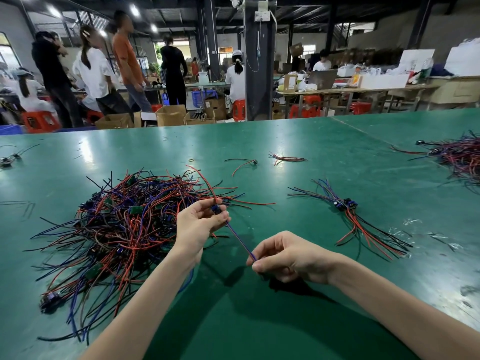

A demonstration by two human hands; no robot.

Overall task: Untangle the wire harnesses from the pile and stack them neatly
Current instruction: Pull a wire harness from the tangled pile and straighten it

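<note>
A big tangled pile of red, blue and black wire harnesses (122,227) lies on the green table (259,320), left of centre. My left hand (197,224) holds one harness by its blue connector at the pile's right edge. A blue wire (240,241) runs taut from that connector down to my right hand (283,258), which pinches its end between thumb and forefinger. A red wire of the same harness arcs up from my left hand over the pile. To the right, a small neat stack of harnesses (349,213) lies with connectors together.
Two loose harnesses (285,159) lie further back at centre. Another wire pile (459,157) sits at the far right edge, and a few harnesses (10,158) at the far left. Beyond the table, people stand and sit among boxes, red stools and benches.
</note>
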